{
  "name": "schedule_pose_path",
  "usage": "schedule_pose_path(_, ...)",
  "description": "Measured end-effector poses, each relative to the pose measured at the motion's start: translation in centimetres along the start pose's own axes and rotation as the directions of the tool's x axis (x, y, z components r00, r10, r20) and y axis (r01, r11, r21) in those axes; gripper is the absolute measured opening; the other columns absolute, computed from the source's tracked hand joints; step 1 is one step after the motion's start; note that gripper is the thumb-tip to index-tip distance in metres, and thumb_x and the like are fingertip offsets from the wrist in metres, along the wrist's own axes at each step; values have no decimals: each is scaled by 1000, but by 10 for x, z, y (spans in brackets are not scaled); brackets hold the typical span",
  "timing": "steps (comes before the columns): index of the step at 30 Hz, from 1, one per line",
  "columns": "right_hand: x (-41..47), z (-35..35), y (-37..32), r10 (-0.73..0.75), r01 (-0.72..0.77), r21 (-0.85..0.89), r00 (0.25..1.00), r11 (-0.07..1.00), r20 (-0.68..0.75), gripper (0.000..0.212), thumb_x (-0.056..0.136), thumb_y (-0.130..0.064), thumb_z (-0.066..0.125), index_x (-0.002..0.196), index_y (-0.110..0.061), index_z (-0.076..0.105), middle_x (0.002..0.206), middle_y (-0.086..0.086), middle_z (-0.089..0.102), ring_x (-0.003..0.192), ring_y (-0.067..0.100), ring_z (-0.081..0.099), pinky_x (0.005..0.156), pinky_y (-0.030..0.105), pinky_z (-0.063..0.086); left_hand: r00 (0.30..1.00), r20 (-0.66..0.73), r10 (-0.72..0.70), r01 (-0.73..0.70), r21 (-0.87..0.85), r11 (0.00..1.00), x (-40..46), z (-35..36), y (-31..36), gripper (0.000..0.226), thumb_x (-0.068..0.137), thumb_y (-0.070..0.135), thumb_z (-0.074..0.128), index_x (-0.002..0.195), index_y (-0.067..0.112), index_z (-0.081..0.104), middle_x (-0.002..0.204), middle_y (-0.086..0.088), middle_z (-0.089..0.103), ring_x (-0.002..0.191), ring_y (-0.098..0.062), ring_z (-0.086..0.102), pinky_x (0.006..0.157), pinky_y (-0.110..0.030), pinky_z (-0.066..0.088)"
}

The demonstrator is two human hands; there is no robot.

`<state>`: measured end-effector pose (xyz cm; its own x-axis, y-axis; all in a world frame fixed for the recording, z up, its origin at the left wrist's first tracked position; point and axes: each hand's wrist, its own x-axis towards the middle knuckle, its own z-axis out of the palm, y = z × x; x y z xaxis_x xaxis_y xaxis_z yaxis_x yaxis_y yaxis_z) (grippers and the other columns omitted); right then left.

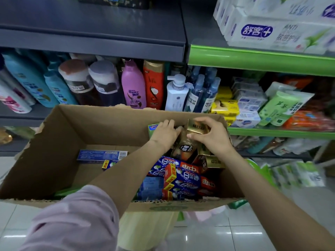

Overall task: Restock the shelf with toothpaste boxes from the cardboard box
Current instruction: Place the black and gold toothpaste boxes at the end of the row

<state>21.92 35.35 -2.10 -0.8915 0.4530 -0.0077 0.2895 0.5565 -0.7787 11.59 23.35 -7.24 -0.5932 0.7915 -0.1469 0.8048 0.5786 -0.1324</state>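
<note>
A person's pink sleeve [72,220] fills the near corner as both bare arms reach into an open cardboard box [54,142] standing on a tiled shop floor [226,230]. Inside, red-and-blue toothpaste boxes [183,178] lie heaped at the near right, with a single blue box [101,155] flat on the bottom to the left. At the far right corner of the carton, the right hand [212,135] pinches a gold box [196,126] between curled fingers and thumb, holding it above more gold boxes [211,161]. The left hand [165,132] lies just beside it, fingers bent down among the packs; whether it grips anything cannot be told. Beyond the carton, shampoo bottles [134,84] line a grey shelf [90,44], and white toothpaste boxes [272,31] sit stacked on the green-edged shelf [253,58] at upper right.
</note>
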Motion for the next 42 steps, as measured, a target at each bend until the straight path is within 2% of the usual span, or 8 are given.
schedule_pose_path(5,-4,-10,0,-41,45,-121,999,992,33,51,68,-28,82,113,-17,61,104,-9,57,100,8,52,83,22,40,988,68,-135,145,-175,974,4,-10,6,76,76,25,76,134,5,32,128,-21,40,121,-35,41,102,-40,34)
schedule_pose_path(8,-5,-15,-9,-86,96,-170,994,981,66,48,71,-29,79,112,-16,58,105,-8,56,98,8,50,79,21,36,971,78,-227,233,-535,812,-15,-17,-4,72,76,18,76,135,3,37,133,-18,32,121,-34,44,107,-37,35)
schedule_pose_path(11,-7,-16,-24,-116,112,-138,993,984,-18,41,74,-32,77,106,-15,58,99,-5,57,91,13,52,71,23,37,980,-36,-196,104,-745,659,-36,-43,-23,77,74,15,75,142,11,39,133,-10,35,123,-24,42,109,-25,28)
schedule_pose_path(16,-4,-20,-74,-226,204,-149,963,968,-147,37,78,-43,69,104,-17,64,99,2,59,91,15,52,73,26,36,931,-280,-236,-43,-724,689,-64,-102,-52,67,73,31,73,134,12,52,116,-8,57,114,-22,50,98,-27,37)
schedule_pose_path(25,-8,-33,-197,-384,397,8,892,918,-240,33,79,-43,68,100,-17,65,101,-1,63,95,16,57,82,32,45,749,-477,-459,-99,-767,634,-129,-195,-100,36,86,23,63,120,17,53,108,-2,41,95,-12,45,78,-12,28)
schedule_pose_path(34,28,-36,-285,-300,406,171,847,898,-438,38,91,-43,53,107,-9,59,97,0,57,92,15,50,77,28,34,675,-587,-447,164,-472,866,-145,-259,-182,45,78,36,66,116,16,54,116,-5,41,101,-26,51,87,-37,46)
schedule_pose_path(38,62,-24,-310,-203,376,426,895,823,-398,35,89,-26,62,115,-7,49,99,0,52,92,17,55,75,39,56,725,-606,-327,286,-168,943,-126,-279,-222,57,80,40,62,129,15,45,127,-11,40,109,-32,46,89,-42,42)
schedule_pose_path(42,109,-4,-323,-191,339,546,932,766,-309,32,85,-10,68,107,-13,45,100,1,50,97,23,60,64,36,60,786,-572,-236,304,25,952,-102,-294,-262,62,81,40,63,132,13,39,130,-12,37,113,-32,43,91,-43,39)
